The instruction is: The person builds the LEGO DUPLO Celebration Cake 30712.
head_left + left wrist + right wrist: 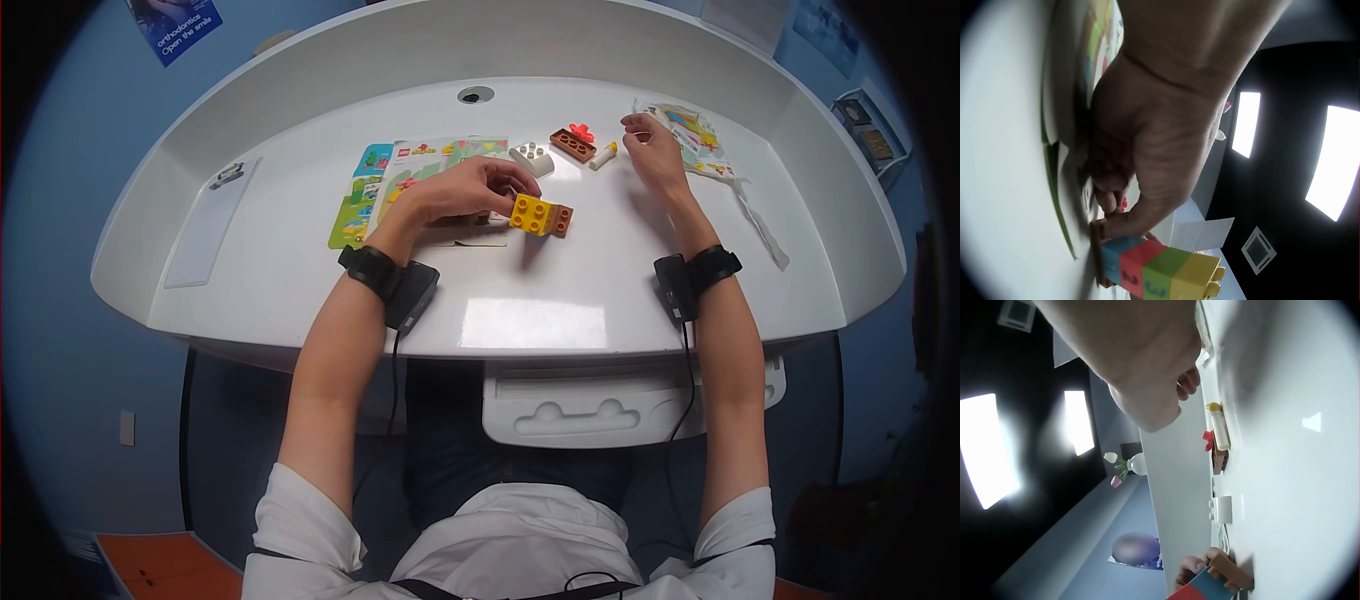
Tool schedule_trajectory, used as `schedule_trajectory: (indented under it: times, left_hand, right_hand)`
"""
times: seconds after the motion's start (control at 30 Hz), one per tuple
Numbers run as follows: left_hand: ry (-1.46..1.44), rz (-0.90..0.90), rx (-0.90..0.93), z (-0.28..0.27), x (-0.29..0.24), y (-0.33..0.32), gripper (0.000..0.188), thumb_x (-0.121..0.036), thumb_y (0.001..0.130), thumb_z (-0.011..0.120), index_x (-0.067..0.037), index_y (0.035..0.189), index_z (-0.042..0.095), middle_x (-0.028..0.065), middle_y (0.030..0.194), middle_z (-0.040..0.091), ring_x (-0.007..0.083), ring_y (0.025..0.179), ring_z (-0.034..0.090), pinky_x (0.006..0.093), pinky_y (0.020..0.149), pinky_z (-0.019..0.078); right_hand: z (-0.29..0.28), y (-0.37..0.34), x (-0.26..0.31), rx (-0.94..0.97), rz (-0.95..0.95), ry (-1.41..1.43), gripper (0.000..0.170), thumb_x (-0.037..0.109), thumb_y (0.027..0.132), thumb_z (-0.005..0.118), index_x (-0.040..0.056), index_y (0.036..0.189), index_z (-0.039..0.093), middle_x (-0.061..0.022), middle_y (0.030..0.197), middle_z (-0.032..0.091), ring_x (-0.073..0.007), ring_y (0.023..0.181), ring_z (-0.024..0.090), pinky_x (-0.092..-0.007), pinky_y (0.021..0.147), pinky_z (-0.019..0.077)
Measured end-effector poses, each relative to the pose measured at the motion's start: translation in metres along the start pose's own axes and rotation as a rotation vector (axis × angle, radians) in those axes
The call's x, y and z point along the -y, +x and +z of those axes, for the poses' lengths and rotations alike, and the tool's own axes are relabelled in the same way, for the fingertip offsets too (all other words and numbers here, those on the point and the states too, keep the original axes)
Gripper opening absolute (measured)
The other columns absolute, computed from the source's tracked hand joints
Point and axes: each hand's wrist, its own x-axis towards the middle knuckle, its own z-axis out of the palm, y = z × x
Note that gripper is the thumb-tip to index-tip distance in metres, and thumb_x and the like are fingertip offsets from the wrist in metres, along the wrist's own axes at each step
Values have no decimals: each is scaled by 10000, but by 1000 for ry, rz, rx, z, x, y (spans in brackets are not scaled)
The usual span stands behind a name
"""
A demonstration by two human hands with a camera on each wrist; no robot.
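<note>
My left hand (470, 190) grips the lower end of a toy brick stack (1163, 265), close over the desk. Its layers run blue, red, green and yellow, with a 2 on the red brick and a 3 on the green; a brown brick (1233, 570) forms the base. Loosely curled fingers of my right hand (655, 155) hold nothing, just right of a white candle piece (602, 157) with a yellow tip. Left of the candle lie a brown brick (572, 146), a red flower piece (581, 131) and a rounded white brick (532, 159).
Printed booklets (375, 180) lie beneath and beyond my left hand. A crumpled clear bag (705, 145) with printed paper is right of my right hand. A white clipboard (212, 230) lies far left. A raised wall (600, 45) curves around the desk's back.
</note>
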Motion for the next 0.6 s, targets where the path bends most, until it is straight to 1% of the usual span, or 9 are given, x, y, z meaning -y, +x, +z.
schedule_trajectory:
  times: [0.07,0.2,0.3,0.37,0.4,0.47,0.5,0.57,0.6]
  left_hand:
    - [17,12,-12,1,1,1,402,-47,789,704,-54,1189,664,33,1135,663,99,1015,608,214,869,494]
    - [29,-2,-23,2,-2,0,405,-52,789,704,-53,1193,666,34,1129,666,100,1021,606,213,875,492]
    - [42,45,-42,2,0,1,407,-67,795,709,-57,1200,668,28,1111,673,89,1000,612,205,826,493]
    - [6,-40,-38,1,-1,0,416,-110,811,726,-53,1217,660,16,1079,687,66,897,612,197,706,471]
    - [6,-39,-39,3,-2,-1,416,-110,811,726,-53,1217,660,16,1079,687,66,897,612,197,706,471]
    - [39,-60,-80,5,-4,-3,402,-167,830,746,-39,1201,660,0,990,690,43,768,573,198,608,416]
    - [38,-62,-79,6,-6,-4,402,-167,830,746,-39,1201,660,0,990,690,43,768,573,198,608,416]
    - [65,-101,-84,6,-10,-5,393,-218,839,761,-31,1170,664,-15,909,674,32,688,521,208,565,381]
    - [65,-101,-84,6,-9,-4,393,-218,839,761,-31,1170,664,-15,909,674,32,688,521,208,565,381]
  right_hand:
    - [0,0,0,3,7,3,338,168,846,585,28,1143,667,-143,1056,684,-243,968,653,-353,874,517]
    - [0,-2,2,5,7,1,332,166,849,584,28,1140,667,-137,1055,684,-239,966,653,-352,870,517]
    - [0,-2,3,13,18,-7,328,165,852,585,29,1139,667,-132,1055,685,-235,963,653,-351,867,517]
    - [1,-1,1,18,5,0,327,169,853,588,30,1138,667,-129,1052,686,-231,960,654,-349,863,518]
    - [1,-2,1,18,4,0,327,169,853,588,30,1138,667,-129,1052,686,-231,960,654,-349,863,518]
    - [1,-2,1,24,1,5,330,170,851,587,31,1140,667,-127,1049,687,-229,952,658,-346,854,521]
    - [2,-2,0,25,3,5,330,170,851,587,31,1140,667,-127,1049,687,-229,952,658,-346,854,521]
    - [2,0,-1,31,-7,7,335,170,847,582,31,1140,667,-127,1046,688,-228,943,662,-346,845,524]
    - [2,-1,-1,30,-7,6,335,170,847,582,31,1140,667,-127,1046,688,-228,943,662,-346,845,524]
